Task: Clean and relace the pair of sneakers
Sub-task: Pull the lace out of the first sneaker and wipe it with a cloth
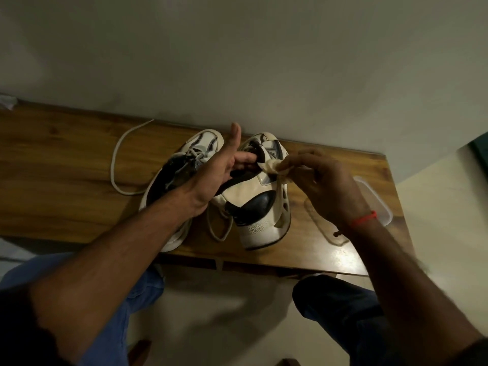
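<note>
While the person's knees in blue trousers [137, 294] sit nearest, both forearms reach away over the near edge of the wooden bench [66, 165]. On the right wrist is a red thread band [364, 220]. Two white-and-black sneakers stand side by side on the bench, heels near and toes far. The left sneaker [169, 186] is partly hidden by the left forearm, and its upper part carries lacing. The right sneaker [260, 207] leans a little to the left, with a loose lace loop [219, 225] trailing from it on the bench between the two heels. The left hand [214, 175] has its fingers tucked into the opening of the right sneaker, gripping the tongue, thumb pointing away. The right hand [324, 183] pinches a crumpled pale cloth [274, 166], which touches the right sneaker's upper beside the tongue. Just right of that sneaker, under the right hand, lies a clear plastic container lid [369, 204]. Farther left, a separate white shoelace [124, 159] curves across the bench toward the plain wall [237, 62] behind.
</note>
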